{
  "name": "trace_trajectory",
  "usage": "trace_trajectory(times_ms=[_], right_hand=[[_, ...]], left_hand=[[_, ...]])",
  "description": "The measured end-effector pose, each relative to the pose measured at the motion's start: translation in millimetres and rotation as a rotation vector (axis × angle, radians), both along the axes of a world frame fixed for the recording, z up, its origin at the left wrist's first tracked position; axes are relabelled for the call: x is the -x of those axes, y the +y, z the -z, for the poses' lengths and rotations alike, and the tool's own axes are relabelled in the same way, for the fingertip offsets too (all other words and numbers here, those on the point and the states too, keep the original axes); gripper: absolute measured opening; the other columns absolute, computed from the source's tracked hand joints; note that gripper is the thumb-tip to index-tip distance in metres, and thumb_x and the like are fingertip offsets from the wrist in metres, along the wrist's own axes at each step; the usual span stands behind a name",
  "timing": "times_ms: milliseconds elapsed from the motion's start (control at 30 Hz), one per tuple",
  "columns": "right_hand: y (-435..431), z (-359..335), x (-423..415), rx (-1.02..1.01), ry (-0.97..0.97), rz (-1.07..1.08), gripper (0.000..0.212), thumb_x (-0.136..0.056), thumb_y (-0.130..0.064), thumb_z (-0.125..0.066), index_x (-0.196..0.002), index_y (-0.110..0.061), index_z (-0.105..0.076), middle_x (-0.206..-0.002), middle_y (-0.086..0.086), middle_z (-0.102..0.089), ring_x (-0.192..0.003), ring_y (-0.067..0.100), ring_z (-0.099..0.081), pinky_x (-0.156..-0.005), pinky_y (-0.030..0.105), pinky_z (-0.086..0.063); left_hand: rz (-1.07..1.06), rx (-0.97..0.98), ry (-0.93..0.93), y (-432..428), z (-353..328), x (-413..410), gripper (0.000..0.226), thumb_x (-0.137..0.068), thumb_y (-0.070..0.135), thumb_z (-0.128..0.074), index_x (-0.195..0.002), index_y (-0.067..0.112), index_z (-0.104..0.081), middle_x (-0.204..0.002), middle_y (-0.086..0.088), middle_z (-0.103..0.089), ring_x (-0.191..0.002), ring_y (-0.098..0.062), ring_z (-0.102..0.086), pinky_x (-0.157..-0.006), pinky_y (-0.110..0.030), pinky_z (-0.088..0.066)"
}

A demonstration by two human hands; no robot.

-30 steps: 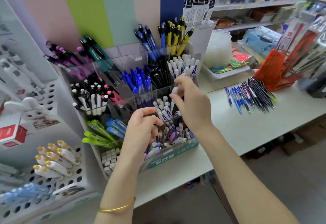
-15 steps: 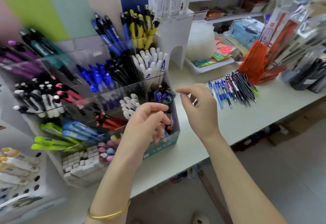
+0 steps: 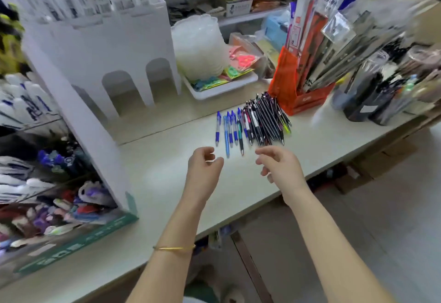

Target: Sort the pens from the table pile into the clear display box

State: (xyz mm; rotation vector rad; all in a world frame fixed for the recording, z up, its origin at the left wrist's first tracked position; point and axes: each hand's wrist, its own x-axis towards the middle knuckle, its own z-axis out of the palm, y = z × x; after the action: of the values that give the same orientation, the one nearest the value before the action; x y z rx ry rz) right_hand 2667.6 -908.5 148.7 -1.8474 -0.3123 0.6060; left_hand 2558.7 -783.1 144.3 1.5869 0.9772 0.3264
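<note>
Plastic pens (image 3: 256, 125) lie fanned on the desk (image 3: 155, 174) at frame centre: light, smooth, likely to roll, so pinch one mid-barrel. The left hand (image 3: 204, 166) and right hand (image 3: 279, 164) hover just below, loosely curled and empty; the display box (image 3: 100, 150) sits lower left

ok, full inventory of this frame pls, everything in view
pen pile: one, too many pens to count, mostly black with blue ones at its left edge, on the table right of centre
clear display box: one, white side, green base, far left, compartments full of pens
table: one, off-white, across the middle
tray: one, white, behind the pile, holds coloured packets
orange stand: one, right of the tray, packaged items in it
dark cups: blurred, count unclear, far right
bracelet: one, gold, left wrist
left hand: empty, fingers loosely curled, above the table
right hand: empty, near the pile
</note>
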Motion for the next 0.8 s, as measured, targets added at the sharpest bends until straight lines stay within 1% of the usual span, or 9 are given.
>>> trace_trajectory(times_ms=[67, 100, 200, 333, 400, 500, 600, 667, 800], right_hand=[[-0.3, 8.4, -27.2, -0.001, 0.034, 0.013, 0.018, -0.092, -0.005, -0.053, -0.100, -0.016, -0.065, -0.092, 0.004, -0.065, -0.058, 0.008, -0.053, -0.049, 0.013, -0.039], [0.4, 12.5, -40.8, 0.003, 0.047, 0.020, 0.018, -0.093, -0.006, -0.052, -0.101, -0.015, -0.065, -0.091, 0.005, -0.066, -0.058, 0.008, -0.053, -0.051, 0.015, -0.039], [0.9, 24.9, -78.1, 0.029, 0.066, 0.040, 0.017, -0.092, -0.006, -0.053, -0.100, -0.015, -0.066, -0.087, 0.004, -0.067, -0.056, 0.007, -0.053, -0.054, 0.021, -0.040], [0.2, 39.9, -123.8, 0.094, 0.095, 0.043, 0.018, -0.091, -0.006, -0.055, -0.097, -0.017, -0.067, -0.085, 0.003, -0.067, -0.059, 0.010, -0.054, -0.054, 0.027, -0.041], [2.6, 47.3, -144.7, 0.111, 0.108, 0.037, 0.019, -0.091, -0.006, -0.052, -0.095, -0.019, -0.066, -0.083, 0.003, -0.067, -0.059, 0.011, -0.054, -0.051, 0.026, -0.040], [9.9, 55.3, -167.7, 0.121, 0.115, 0.025, 0.022, -0.092, -0.004, -0.049, -0.093, -0.020, -0.064, -0.080, 0.004, -0.066, -0.057, 0.010, -0.053, -0.051, 0.021, -0.038], [16.1, 59.3, -185.1, 0.094, 0.138, 0.003, 0.020, -0.093, -0.001, -0.049, -0.095, -0.014, -0.064, -0.079, 0.008, -0.065, -0.054, 0.011, -0.052, -0.047, 0.015, -0.039], [19.0, 62.8, -196.9, 0.077, 0.149, -0.020, 0.020, -0.092, 0.001, -0.049, -0.098, -0.010, -0.064, -0.079, 0.009, -0.064, -0.050, 0.011, -0.050, -0.043, 0.015, -0.038], [19.7, 68.9, -218.8, 0.088, 0.139, -0.068, 0.023, -0.091, 0.001, -0.049, -0.091, -0.017, -0.063, -0.078, 0.007, -0.065, -0.049, 0.010, -0.051, -0.045, 0.013, -0.037]], left_hand=[[0.009, -0.100, 0.112, 8.1, 15.7, -35.4, 0.048, -0.093, 0.024, -0.056, -0.137, 0.012, -0.043, -0.136, -0.007, -0.045, -0.117, -0.019, -0.048, -0.100, -0.036, -0.043], [0.019, -0.151, 0.168, 13.1, 23.5, -55.2, 0.053, -0.093, 0.027, -0.058, -0.139, 0.010, -0.040, -0.140, -0.008, -0.041, -0.125, -0.022, -0.043, -0.105, -0.036, -0.037], [0.036, -0.290, 0.335, 28.7, 49.5, -114.6, 0.071, -0.091, 0.040, -0.059, -0.145, 0.004, -0.029, -0.148, -0.014, -0.033, -0.137, -0.029, -0.027, -0.108, -0.036, -0.026], [0.021, -0.338, 0.532, 43.3, 85.9, -174.8, 0.099, -0.085, 0.063, -0.055, -0.152, 0.006, -0.010, -0.156, -0.019, -0.016, -0.144, -0.034, -0.013, -0.115, -0.047, -0.019], [0.015, -0.391, 0.595, 41.8, 96.2, -193.5, 0.107, -0.080, 0.072, -0.053, -0.152, 0.009, -0.006, -0.156, -0.017, -0.016, -0.143, -0.034, -0.014, -0.113, -0.049, -0.018], [0.007, -0.475, 0.663, 33.7, 100.5, -211.6, 0.114, -0.073, 0.080, -0.050, -0.153, 0.011, -0.005, -0.154, -0.015, -0.020, -0.139, -0.033, -0.020, -0.109, -0.046, -0.022], [-0.026, -0.471, 0.690, 26.4, 101.4, -224.2, 0.117, -0.070, 0.081, -0.053, -0.153, 0.014, -0.004, -0.152, -0.016, -0.021, -0.137, -0.034, -0.021, -0.107, -0.046, -0.023], [-0.050, -0.460, 0.700, 25.6, 102.1, -229.0, 0.115, -0.071, 0.078, -0.056, -0.153, 0.016, -0.005, -0.151, -0.015, -0.022, -0.136, -0.033, -0.021, -0.108, -0.045, -0.024], [-0.069, -0.417, 0.690, 27.7, 99.5, -230.3, 0.103, -0.075, 0.063, -0.066, -0.152, 0.020, -0.011, -0.146, -0.013, -0.026, -0.133, -0.033, -0.025, -0.106, -0.044, -0.026]])
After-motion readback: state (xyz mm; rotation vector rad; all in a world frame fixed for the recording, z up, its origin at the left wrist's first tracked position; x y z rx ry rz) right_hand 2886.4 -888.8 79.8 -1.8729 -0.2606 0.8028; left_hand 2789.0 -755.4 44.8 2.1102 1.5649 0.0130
